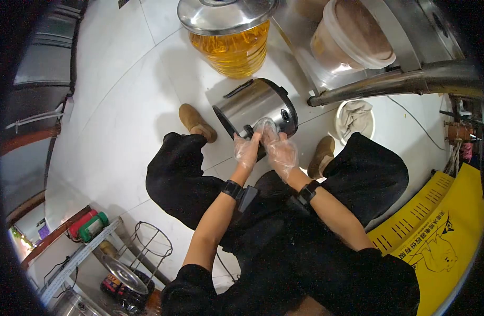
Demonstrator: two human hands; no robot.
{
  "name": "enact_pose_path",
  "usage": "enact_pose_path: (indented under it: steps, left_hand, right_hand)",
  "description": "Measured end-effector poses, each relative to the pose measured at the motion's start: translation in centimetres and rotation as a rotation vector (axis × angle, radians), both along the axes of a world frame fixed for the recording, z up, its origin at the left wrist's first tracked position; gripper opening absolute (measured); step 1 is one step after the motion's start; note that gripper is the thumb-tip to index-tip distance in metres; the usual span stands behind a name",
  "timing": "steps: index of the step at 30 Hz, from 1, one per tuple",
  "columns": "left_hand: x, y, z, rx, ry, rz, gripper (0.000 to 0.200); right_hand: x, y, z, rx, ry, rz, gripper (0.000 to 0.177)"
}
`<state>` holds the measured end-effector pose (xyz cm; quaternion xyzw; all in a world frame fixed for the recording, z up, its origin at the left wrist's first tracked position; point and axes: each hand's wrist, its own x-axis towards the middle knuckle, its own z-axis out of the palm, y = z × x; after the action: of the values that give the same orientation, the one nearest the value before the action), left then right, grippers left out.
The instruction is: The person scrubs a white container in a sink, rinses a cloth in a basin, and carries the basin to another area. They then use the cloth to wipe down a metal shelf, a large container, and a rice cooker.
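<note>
**A:** Where is the cooker?

**B:** The steel rice cooker (255,105) lies tipped on its side on the white tiled floor (121,79), toward the floor's far edge, with its dark rim facing the person. It sits between the two brown boots (196,122).

**A:** And the hands?

**B:** Both wear thin clear gloves and a black band at the wrist. The left hand (247,151) has its grip closed around the rim of the cooker, fingers curled over the dark edge. The right hand (280,154) is just beside it, nearly touching, with its fingers reaching up to a crumpled clear wad (265,126) at the rim.

**A:** Is that wad pinched?

**B:** I cannot tell — the fingers lie on it, but the glove and the wad blur together, so how far that grip is closed does not show.

**A:** What stands around?

**B:** Beyond the cooker, at the far edge of the floor, there is a big jar of yellow oil (232,50) under a steel lid (223,13). To its right, higher up, is a pale tub (352,34) with brown contents. A white bowl (341,124) holding a cloth is on the floor by the right boot, under a metal pipe (394,81). A yellow sign (436,226) lies at the right edge. Near the left corner are a wire stand (147,247) and a red and a green can (87,225).
</note>
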<state>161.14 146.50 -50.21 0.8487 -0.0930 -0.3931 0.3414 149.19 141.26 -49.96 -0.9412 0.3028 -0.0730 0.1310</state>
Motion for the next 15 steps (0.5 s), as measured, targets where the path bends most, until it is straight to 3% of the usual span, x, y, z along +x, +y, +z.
enact_pose_path:
  steps: [4, 7, 14, 15]
  left_hand:
    - [0.0, 0.7, -2.0, -0.056, 0.016, -0.028, 0.12]
    - [0.0, 0.2, -0.6, -0.052, 0.005, -0.008, 0.12]
    - [-0.2, 0.7, -0.7, -0.104, 0.047, -0.006, 0.121]
    - [-0.1, 0.8, -1.2, -0.099, 0.047, -0.007, 0.121]
  right_hand:
    - [1.7, -2.7, 0.9, 0.077, 0.03, -0.188, 0.053]
    - [2.7, -3.6, -0.2, -0.02, -0.07, -0.205, 0.055]
    - [0.5, -0.1, 2.1, 0.234, 0.172, -0.085, 0.055]
    - [0.9, -0.8, 2.0, 0.128, 0.054, -0.134, 0.056]
